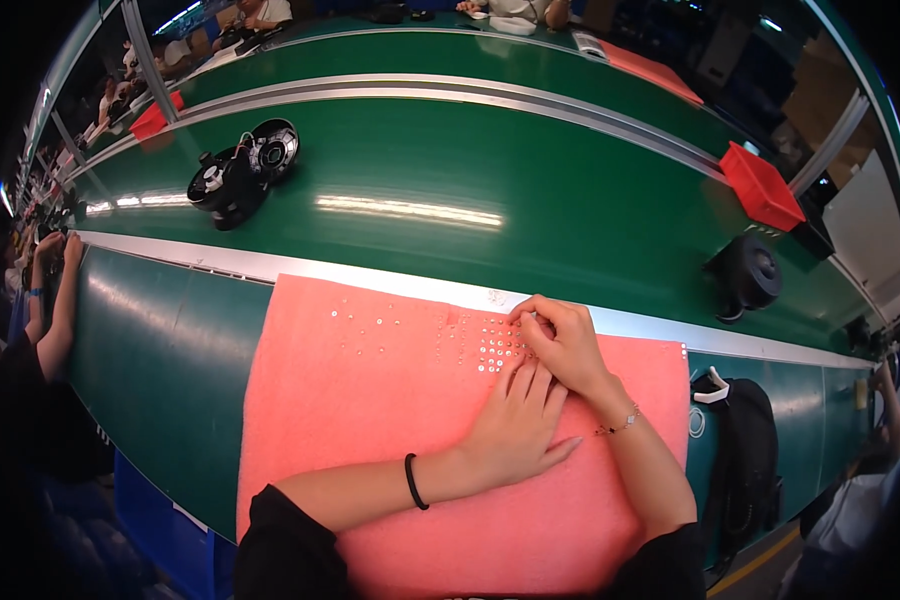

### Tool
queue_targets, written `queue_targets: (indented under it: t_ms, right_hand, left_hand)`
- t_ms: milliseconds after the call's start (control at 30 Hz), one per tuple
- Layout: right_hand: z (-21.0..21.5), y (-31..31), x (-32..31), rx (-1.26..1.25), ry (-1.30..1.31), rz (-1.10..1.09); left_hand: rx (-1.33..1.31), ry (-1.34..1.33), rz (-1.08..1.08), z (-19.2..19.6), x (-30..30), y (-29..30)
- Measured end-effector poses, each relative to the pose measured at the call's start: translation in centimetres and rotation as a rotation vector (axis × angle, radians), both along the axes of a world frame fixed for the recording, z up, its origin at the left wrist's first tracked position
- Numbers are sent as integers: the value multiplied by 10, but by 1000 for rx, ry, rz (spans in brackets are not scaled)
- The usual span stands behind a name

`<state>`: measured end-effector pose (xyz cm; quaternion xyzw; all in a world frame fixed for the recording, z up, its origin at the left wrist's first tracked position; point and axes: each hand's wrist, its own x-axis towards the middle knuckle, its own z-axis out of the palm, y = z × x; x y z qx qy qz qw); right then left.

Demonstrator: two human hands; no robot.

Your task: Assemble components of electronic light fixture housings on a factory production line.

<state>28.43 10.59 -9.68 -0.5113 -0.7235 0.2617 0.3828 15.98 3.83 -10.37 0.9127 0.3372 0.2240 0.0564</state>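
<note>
Head view: left hand (515, 425) flat on pink mat (370, 430); right hand (560, 340) pinching tiny studs (495, 350), fingertips hidden

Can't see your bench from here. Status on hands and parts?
Left hand flat on pink mat. Right hand fingering small silver parts in rows. Nothing between hands and parts.

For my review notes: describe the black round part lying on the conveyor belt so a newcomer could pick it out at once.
Start at the green conveyor belt beyond the pink foam mat. On the belt's left stretch lies the black round part, two disc-shaped halves joined by thin wires. Unlike the dark rounded housing at the belt's right, its halves lie open, showing a silvery centre.
</note>
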Motion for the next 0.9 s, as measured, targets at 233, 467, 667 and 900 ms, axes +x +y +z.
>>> queue_targets:
  t_ms: [233,467,667,900]
  right_hand:
    - [0,0,1,4,-1,-2]
    - [-1,-1,-1,11,43,4]
    - [-1,-1,-1,41,-14,-2]
    - [2,2,5,24,-3,-3]
  left_hand:
    - [-7,-22,5,-2,1,0]
    - [-8,-23,14,-4,1,-3]
    - [-5,-46,5,-5,1,-3]
    - [-33,-1,-4,-5,7,2]
